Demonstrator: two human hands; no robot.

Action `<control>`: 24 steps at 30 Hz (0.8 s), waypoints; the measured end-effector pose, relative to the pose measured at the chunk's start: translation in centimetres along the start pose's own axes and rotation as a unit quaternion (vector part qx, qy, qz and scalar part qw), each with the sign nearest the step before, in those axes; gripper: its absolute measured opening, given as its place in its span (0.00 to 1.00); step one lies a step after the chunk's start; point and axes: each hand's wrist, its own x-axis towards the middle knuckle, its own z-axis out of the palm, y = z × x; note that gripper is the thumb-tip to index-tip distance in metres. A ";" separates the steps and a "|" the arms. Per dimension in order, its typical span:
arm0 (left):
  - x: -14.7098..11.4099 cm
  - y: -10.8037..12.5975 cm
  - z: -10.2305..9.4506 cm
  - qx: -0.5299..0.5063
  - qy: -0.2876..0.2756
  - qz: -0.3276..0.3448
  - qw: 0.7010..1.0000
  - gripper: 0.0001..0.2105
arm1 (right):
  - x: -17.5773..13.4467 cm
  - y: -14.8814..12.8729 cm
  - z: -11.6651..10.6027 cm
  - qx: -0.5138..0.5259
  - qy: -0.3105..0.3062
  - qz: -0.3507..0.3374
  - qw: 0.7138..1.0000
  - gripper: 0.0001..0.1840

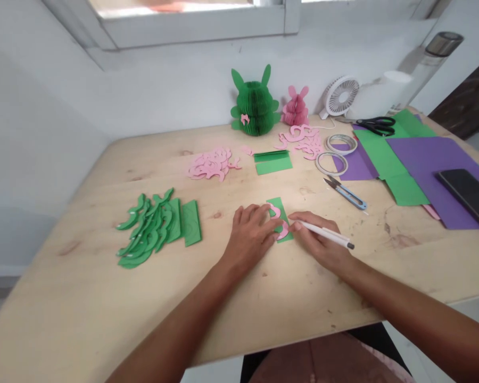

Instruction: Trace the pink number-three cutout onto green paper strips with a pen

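My left hand [252,232] lies palm down with its fingers stretched out. Its fingertips press a pink curved paper cutout [283,231] onto a small green paper rectangle [278,204]. Parts of the cutout are hidden under those fingers. A white pen [323,232] is pinched in my right hand [317,240], at the right edge of the same rectangle. The pen's writing tip is hard to make out among the fingers, and its dark end points to the lower right.
Green cutouts [146,234] lie piled on the left beside a green rectangle [191,223]. Pink cutouts [211,164], folded green strips [273,162], tape rolls [332,164], thread snips [345,192], scissors [377,125], purple paper [431,159], a phone [469,194], a fan [342,96] and a green paper figure [255,109] surround the work.
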 end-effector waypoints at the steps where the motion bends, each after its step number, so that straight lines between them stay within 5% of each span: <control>1: 0.0 0.0 0.0 -0.002 0.000 -0.001 1.000 0.10 | -0.1 0.0 0.0 -0.007 0.002 -0.015 1.000 0.10; 14: -0.1 -0.1 0.2 -0.004 0.000 0.001 1.000 0.12 | -0.3 0.5 0.2 -0.139 -0.035 -0.081 0.986 0.14; 24: -0.2 0.1 0.1 -0.003 0.001 -0.003 1.000 0.12 | -0.5 0.9 0.3 -0.092 -0.025 -0.051 0.994 0.13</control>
